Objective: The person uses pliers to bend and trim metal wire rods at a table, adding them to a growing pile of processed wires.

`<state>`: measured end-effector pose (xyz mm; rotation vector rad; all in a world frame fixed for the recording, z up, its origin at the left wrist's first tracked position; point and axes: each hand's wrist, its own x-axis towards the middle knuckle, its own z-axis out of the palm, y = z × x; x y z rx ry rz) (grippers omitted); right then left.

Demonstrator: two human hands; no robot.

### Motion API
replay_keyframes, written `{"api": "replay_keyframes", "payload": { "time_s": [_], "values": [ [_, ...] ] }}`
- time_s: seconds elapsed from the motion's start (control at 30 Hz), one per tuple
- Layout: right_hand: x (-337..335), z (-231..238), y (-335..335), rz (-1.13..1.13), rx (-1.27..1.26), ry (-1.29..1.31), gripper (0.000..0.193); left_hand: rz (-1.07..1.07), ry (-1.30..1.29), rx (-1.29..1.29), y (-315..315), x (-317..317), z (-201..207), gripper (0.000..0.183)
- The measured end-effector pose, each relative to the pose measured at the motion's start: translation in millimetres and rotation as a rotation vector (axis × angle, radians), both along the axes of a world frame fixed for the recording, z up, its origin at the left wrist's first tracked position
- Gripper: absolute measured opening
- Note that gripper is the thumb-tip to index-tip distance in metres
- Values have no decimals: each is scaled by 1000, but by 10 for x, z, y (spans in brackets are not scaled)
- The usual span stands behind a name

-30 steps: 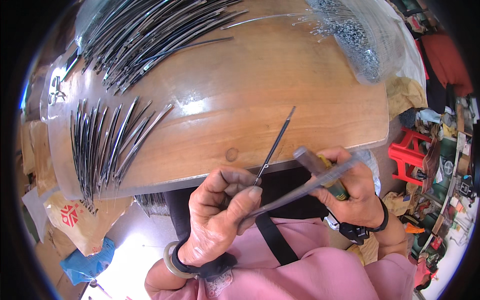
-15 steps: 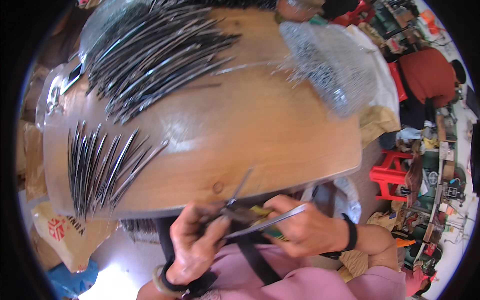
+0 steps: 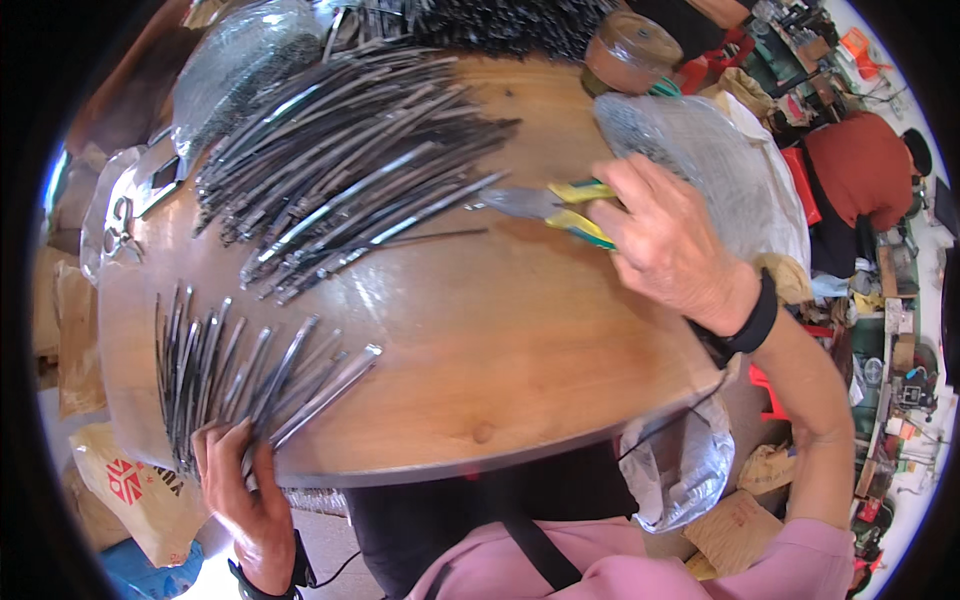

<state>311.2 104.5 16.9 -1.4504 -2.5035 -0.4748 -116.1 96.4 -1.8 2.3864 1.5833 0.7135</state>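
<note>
My right hand [image 3: 665, 240] is closed round the yellow-and-green handles of a pair of pliers [image 3: 525, 203]. The pliers' jaws point left, at the right-hand ends of a large pile of dark, shiny narrow strips [image 3: 330, 160]; whether they grip one is unclear. At the table's front left edge, my left hand [image 3: 240, 490] rests by the lower ends of a smaller, fanned group of similar strips [image 3: 235, 370]. Its thumb and fingers are apart, and the fingertips touch the strips.
The wooden table [image 3: 500, 340] has a curved front edge. Clear plastic bags [image 3: 700, 160] of small grey pieces lie at the far right, beside a round brown container [image 3: 630, 50]. Scissors [image 3: 122, 230] lie far left. Another person [image 3: 860, 180] is bent over at the right.
My hands have separated from close together at the table's front edge. The left hand has moved left to the smaller strips; the right has carried the pliers forward to the large pile.
</note>
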Motion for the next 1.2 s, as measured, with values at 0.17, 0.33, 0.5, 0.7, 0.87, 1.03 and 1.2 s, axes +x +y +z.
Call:
{"api": "replay_keyframes", "payload": {
  "time_s": [0.17, 0.33, 0.5, 0.7, 0.87, 1.03, 1.2],
  "values": [
    [-104, 130, -110, -17, -47, 48, 18, 65, -248, -290, 102, 222, 395, 37],
    [-236, 312, -116, -66, 124, 154, 23, -176, -175, -253, 555, 657, 464, 11],
    [-369, 676, -383, -199, 221, 758, 16, -347, 221, 181, 1044, 1127, 200, 16],
    [-227, 303, -967, -109, 64, 1505, 16, -326, 336, 41, 1107, 1036, -62, 20],
    [-29, -19, -1436, -453, -56, 1213, 11, -384, 226, 12, 1249, 1112, 268, 15],
    [-67, -110, -1626, -643, -177, 1655, 11, -166, -154, -309, 1108, 1081, 440, 9],
    [-117, -234, -1915, -448, -290, 2560, 17, 188, -794, -848, 452, 826, 527, 15]
  ]
}}
